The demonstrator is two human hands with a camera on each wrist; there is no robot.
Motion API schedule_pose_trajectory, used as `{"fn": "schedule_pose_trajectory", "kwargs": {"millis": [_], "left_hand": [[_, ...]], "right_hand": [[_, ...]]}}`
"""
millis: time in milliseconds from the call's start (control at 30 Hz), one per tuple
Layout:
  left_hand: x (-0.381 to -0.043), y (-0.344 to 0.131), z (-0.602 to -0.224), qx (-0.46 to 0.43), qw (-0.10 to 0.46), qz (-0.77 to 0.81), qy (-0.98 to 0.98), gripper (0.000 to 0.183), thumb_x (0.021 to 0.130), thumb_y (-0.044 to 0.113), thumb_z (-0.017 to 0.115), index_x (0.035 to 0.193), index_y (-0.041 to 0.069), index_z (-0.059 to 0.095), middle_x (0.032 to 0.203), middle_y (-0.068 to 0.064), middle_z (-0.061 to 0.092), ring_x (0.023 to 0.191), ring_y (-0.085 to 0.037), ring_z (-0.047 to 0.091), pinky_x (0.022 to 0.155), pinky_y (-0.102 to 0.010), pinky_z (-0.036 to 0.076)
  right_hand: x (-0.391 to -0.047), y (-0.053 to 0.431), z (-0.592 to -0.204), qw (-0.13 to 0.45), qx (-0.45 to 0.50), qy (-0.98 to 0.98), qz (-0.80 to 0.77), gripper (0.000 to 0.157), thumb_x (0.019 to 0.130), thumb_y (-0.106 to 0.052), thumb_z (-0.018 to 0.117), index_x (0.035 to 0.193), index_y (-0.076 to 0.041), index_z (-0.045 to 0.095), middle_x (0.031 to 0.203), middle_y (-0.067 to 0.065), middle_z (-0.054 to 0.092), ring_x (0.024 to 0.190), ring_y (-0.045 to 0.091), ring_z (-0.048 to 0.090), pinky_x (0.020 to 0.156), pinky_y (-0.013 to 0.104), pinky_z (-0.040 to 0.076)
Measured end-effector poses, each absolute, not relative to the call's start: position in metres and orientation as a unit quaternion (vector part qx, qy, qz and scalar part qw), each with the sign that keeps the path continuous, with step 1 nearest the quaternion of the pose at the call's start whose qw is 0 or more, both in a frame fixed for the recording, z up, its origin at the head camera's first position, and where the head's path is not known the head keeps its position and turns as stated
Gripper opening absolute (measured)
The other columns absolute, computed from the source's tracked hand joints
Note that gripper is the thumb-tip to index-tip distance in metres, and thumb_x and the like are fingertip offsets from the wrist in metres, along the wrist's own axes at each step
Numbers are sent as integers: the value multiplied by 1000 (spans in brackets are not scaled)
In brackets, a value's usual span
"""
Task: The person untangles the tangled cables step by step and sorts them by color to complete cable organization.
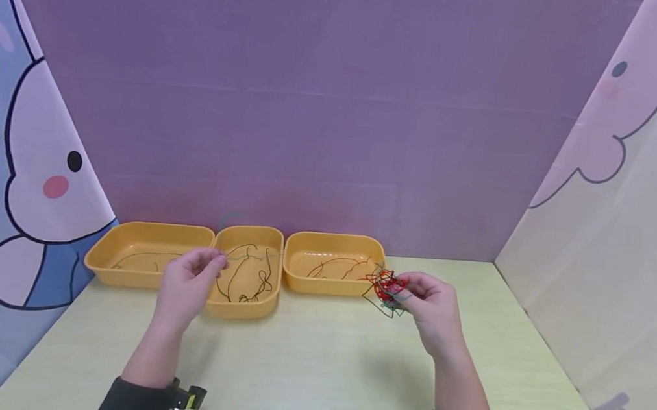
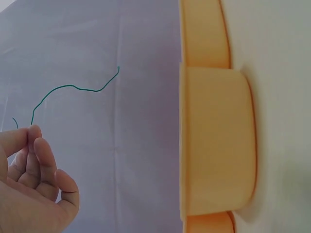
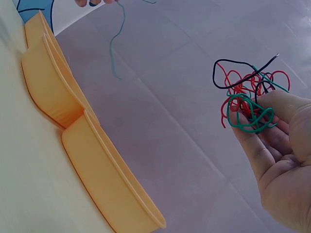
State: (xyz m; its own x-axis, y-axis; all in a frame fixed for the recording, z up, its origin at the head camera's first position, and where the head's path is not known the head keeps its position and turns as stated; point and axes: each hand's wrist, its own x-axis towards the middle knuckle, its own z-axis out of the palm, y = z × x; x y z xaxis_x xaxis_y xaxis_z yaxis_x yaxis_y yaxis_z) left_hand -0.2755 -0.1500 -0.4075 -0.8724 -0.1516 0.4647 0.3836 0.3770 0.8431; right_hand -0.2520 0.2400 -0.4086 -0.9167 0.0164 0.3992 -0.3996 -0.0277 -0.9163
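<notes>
Between thumb and fingertips, my left hand pinches a single thin green wire. In the left wrist view the wire curves away from the fingers, its far end loose. My right hand holds a tangled bundle of red, black and green wires at the fingertips, with loops sticking out on all sides. The left hand is raised in front of the left tray and middle tray. The bundle hangs just right of the right tray's front corner.
Three yellow trays stand in a row at the table's back. A greenish wire lies in the left one, several black wires in the middle, red wires in the right. A purple backdrop rises behind the pale table.
</notes>
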Motion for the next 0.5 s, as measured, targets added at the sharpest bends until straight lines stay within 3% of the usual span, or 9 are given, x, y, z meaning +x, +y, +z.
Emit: {"fn": "schedule_pose_trajectory", "kwargs": {"millis": [233,500], "left_hand": [[-293,-173,-410,-64,249,-526,-811,24,96,23,60,101,1,67,94,-13,69,80,-19,60,66,-16,49],[-313,-206,-407,-27,233,-457,-858,32,98,32,56,108,3,65,97,-11,64,84,-19,57,64,-17,48]], "right_hand": [[-252,240,-409,148,151,-690,693,12,86,10,61,98,12,61,90,12,69,82,28,65,72,32,56],[-251,240,-411,153,150,-688,694,13,86,11,62,98,13,61,88,11,69,82,27,65,72,32,56]]}}
